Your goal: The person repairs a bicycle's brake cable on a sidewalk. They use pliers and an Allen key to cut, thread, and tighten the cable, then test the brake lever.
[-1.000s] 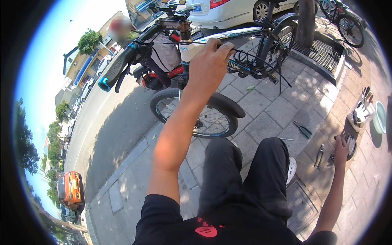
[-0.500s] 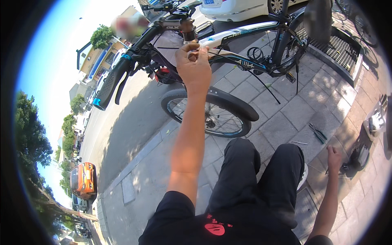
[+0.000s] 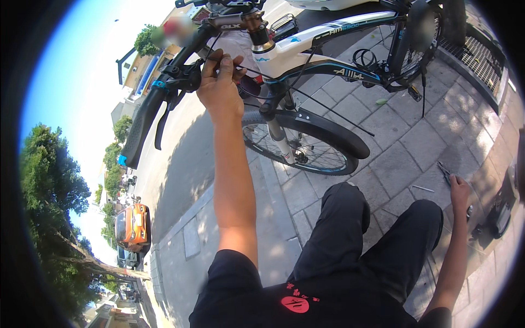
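A bicycle (image 3: pixel 328 34) with a white, black and blue frame stands in front of me. My left hand (image 3: pixel 221 90) is raised beside its handlebar (image 3: pixel 180 54), fingers pinched round a thin black cable (image 3: pixel 328 110). The cable's loose end hangs out to the right over the front wheel. Low on the right, my right hand (image 3: pixel 460 192) is closed on the handles of a pair of pliers (image 3: pixel 444 170) at the paving. Its fingers partly hide the handles. A thin silver rod (image 3: pixel 423 189) lies on the slabs left of that hand.
The front wheel (image 3: pixel 301 143) with its black mudguard is turned toward my knees. A coiled black cable (image 3: pixel 365 57) hangs by the frame. A metal grating (image 3: pixel 481 60) lies at the far right. A dark object (image 3: pixel 500 218) rests right of my right hand. An orange car (image 3: pixel 132 225) is on the road.
My right hand has moved forward and closed on the pliers' handles. My left hand has shifted left from the frame's head toward the handlebar grip. The whole view has swung slightly.
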`<action>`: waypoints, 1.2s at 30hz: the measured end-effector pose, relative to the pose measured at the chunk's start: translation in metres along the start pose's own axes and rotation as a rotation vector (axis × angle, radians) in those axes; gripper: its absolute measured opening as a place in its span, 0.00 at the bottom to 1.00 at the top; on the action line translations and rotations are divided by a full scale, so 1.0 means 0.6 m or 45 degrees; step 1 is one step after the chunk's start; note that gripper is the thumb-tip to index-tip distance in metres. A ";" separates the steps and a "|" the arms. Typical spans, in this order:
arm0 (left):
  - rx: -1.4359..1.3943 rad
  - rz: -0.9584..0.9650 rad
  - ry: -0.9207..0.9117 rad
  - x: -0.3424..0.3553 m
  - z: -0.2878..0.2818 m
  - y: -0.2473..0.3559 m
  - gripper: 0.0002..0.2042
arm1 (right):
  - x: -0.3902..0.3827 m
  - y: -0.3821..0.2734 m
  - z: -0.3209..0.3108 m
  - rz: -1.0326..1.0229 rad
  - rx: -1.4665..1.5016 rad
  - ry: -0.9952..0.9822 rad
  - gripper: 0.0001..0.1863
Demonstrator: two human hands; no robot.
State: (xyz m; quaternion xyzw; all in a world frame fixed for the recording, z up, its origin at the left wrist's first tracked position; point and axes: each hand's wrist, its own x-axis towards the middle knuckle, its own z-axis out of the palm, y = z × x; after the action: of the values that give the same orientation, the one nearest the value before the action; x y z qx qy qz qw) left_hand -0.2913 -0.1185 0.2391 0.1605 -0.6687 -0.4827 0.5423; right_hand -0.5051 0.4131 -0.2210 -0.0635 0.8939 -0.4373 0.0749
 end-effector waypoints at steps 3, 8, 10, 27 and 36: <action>0.028 0.070 0.011 0.010 -0.009 -0.006 0.11 | 0.015 -0.018 0.022 -0.056 0.048 0.021 0.23; -0.062 0.303 -0.084 0.027 -0.018 -0.026 0.08 | 0.024 -0.046 0.048 -0.102 0.115 -0.024 0.22; -0.094 0.348 -0.108 0.038 -0.021 -0.035 0.07 | 0.024 -0.060 0.055 -0.115 0.079 -0.042 0.22; -0.167 0.448 -0.135 0.057 -0.016 -0.049 0.08 | 0.036 -0.091 0.112 -0.076 0.118 -0.085 0.21; -0.164 0.458 -0.116 0.055 -0.008 -0.037 0.06 | 0.098 -0.196 0.126 -0.195 0.294 -0.157 0.22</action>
State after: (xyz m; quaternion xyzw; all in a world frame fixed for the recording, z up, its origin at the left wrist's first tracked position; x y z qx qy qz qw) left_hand -0.3056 -0.1557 0.2393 -0.0185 -0.6782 -0.4266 0.5982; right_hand -0.5428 0.2727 -0.1783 -0.1493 0.8240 -0.5369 0.1027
